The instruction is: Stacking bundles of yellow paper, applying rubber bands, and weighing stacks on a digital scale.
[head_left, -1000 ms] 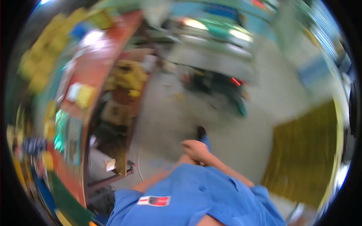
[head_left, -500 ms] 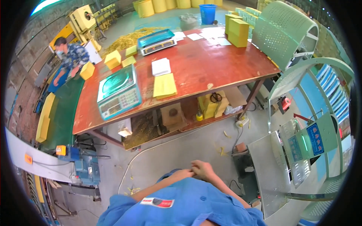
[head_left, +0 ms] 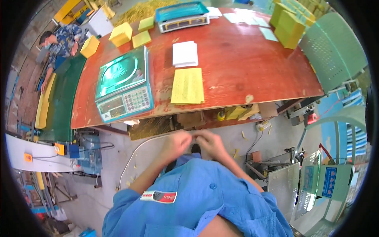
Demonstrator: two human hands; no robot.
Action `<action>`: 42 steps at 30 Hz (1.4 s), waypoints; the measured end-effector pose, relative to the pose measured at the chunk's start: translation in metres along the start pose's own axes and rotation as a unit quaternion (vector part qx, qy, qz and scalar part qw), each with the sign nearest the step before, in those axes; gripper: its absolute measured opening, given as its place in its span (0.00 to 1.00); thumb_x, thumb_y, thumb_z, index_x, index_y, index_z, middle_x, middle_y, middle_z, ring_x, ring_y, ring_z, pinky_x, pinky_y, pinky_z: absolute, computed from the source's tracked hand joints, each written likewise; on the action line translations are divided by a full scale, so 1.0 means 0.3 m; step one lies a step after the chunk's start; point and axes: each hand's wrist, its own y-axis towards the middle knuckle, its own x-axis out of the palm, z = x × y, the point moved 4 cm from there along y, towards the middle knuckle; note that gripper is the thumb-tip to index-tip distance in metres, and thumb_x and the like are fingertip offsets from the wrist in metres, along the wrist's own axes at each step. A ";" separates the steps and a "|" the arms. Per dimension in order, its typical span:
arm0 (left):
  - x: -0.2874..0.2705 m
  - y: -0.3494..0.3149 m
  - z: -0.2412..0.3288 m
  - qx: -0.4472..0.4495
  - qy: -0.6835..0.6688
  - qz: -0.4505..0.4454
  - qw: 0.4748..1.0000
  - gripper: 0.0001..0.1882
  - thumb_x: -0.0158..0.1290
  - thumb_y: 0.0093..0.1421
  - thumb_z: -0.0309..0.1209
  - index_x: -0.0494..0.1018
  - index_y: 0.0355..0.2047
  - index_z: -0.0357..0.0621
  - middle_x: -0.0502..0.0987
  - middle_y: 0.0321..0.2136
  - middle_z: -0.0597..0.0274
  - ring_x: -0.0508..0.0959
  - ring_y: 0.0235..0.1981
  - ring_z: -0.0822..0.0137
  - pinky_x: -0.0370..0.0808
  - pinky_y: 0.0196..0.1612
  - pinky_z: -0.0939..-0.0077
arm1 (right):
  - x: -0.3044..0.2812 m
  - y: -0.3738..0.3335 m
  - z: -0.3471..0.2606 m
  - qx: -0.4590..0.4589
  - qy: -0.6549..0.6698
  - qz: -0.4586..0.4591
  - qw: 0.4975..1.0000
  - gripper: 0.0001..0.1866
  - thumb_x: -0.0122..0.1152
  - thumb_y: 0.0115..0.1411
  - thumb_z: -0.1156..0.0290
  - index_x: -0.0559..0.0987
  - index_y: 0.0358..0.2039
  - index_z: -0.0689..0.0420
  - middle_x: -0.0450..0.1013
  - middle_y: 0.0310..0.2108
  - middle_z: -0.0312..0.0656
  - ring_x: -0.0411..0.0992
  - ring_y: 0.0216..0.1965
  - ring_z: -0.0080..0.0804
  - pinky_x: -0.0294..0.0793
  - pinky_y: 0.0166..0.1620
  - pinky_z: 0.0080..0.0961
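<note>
Where grey floor (head_left: 233, 138) spreads, a red table (head_left: 244, 71) stands.

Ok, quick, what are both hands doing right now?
Left hand: fingers look curled, but blurred; can't tell if closed or holding anything.
Right hand: fingers bent toward the left hand; can't tell if closed or holding anything.

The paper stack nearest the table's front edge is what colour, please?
Yellow; the paper stack shows best in the head view.
</note>
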 end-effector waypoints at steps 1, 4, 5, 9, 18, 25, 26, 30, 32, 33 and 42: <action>-0.064 0.081 0.007 0.016 0.027 0.052 0.998 0.06 0.55 0.58 0.26 0.77 0.35 0.37 0.79 0.32 0.50 0.80 0.34 0.52 0.76 0.38 0.64 | -0.031 0.059 -0.009 0.018 0.043 0.018 0.999 0.10 0.56 0.61 0.76 0.80 0.43 0.62 0.79 0.37 0.44 0.78 0.38 0.30 0.76 0.44 0.26; -0.194 0.293 -0.020 0.005 0.063 0.122 0.991 0.11 0.58 0.57 0.27 0.77 0.40 0.37 0.79 0.42 0.51 0.80 0.44 0.53 0.76 0.47 0.65 | -0.101 0.188 -0.027 0.066 0.132 0.065 0.987 0.10 0.54 0.63 0.79 0.79 0.43 0.65 0.79 0.35 0.40 0.75 0.37 0.23 0.75 0.43 0.22; -0.205 0.347 -0.036 -0.002 0.066 0.120 0.991 0.11 0.58 0.57 0.27 0.77 0.40 0.37 0.79 0.42 0.51 0.80 0.44 0.53 0.76 0.47 0.65 | -0.115 0.222 -0.042 0.078 0.145 0.056 0.985 0.10 0.51 0.64 0.80 0.78 0.44 0.65 0.77 0.37 0.38 0.74 0.40 0.22 0.74 0.46 0.22; -0.207 0.548 -0.090 0.034 0.212 0.189 0.958 0.15 0.61 0.55 0.29 0.77 0.43 0.38 0.75 0.51 0.50 0.74 0.53 0.51 0.71 0.55 0.61 | -0.193 0.342 -0.017 0.091 0.094 0.074 0.989 0.10 0.54 0.63 0.78 0.79 0.43 0.65 0.79 0.34 0.39 0.75 0.35 0.21 0.75 0.40 0.21; -0.220 0.952 -0.349 -0.044 0.223 0.184 0.956 0.22 0.63 0.53 0.36 0.76 0.45 0.36 0.73 0.53 0.44 0.72 0.56 0.48 0.70 0.57 0.58 | -0.282 0.664 0.013 0.025 0.094 0.009 0.995 0.10 0.53 0.64 0.77 0.79 0.44 0.65 0.80 0.36 0.44 0.78 0.37 0.26 0.77 0.42 0.24; -0.136 1.126 -0.379 -0.228 0.359 0.191 0.885 0.40 0.67 0.45 0.48 0.70 0.55 0.41 0.65 0.60 0.46 0.68 0.58 0.48 0.68 0.56 0.49 | -0.337 0.823 0.065 0.114 0.123 -0.034 0.985 0.11 0.51 0.64 0.77 0.79 0.45 0.65 0.79 0.37 0.39 0.75 0.39 0.21 0.73 0.40 0.19; -0.133 1.134 -0.375 -0.239 0.375 0.187 0.876 0.39 0.67 0.46 0.48 0.70 0.56 0.42 0.66 0.60 0.47 0.68 0.58 0.49 0.67 0.57 0.49 | -0.346 0.835 0.073 0.108 0.117 -0.037 0.986 0.11 0.52 0.64 0.77 0.79 0.44 0.64 0.78 0.36 0.38 0.74 0.37 0.20 0.73 0.39 0.18; -0.151 1.136 -0.391 -0.258 0.345 0.186 0.883 0.39 0.66 0.47 0.47 0.70 0.56 0.41 0.67 0.60 0.47 0.67 0.59 0.49 0.65 0.58 0.49 | -0.366 0.866 0.082 0.200 0.094 -0.073 0.973 0.11 0.53 0.63 0.77 0.79 0.44 0.64 0.78 0.35 0.38 0.72 0.35 0.19 0.72 0.39 0.19; -0.155 1.135 -0.406 -0.272 0.286 0.191 0.899 0.38 0.66 0.47 0.46 0.71 0.56 0.41 0.67 0.60 0.46 0.66 0.60 0.49 0.65 0.59 0.50 | -0.363 0.882 0.117 0.123 0.094 -0.053 0.987 0.12 0.52 0.63 0.72 0.80 0.44 0.62 0.80 0.34 0.41 0.74 0.30 0.22 0.76 0.32 0.22; -0.167 1.127 -0.419 -0.274 0.287 0.190 0.898 0.38 0.66 0.47 0.46 0.71 0.56 0.41 0.67 0.60 0.46 0.66 0.60 0.49 0.65 0.59 0.50 | -0.356 0.889 0.129 0.124 0.095 -0.055 0.986 0.12 0.52 0.63 0.72 0.80 0.44 0.62 0.80 0.34 0.41 0.74 0.30 0.22 0.76 0.32 0.22; -0.150 1.152 -0.385 -0.282 0.325 0.164 0.888 0.31 0.65 0.47 0.45 0.75 0.50 0.42 0.69 0.58 0.49 0.68 0.57 0.49 0.67 0.55 0.49 | -0.337 0.965 0.178 0.082 0.087 -0.044 0.992 0.12 0.53 0.62 0.75 0.80 0.43 0.63 0.79 0.33 0.42 0.75 0.33 0.24 0.75 0.39 0.24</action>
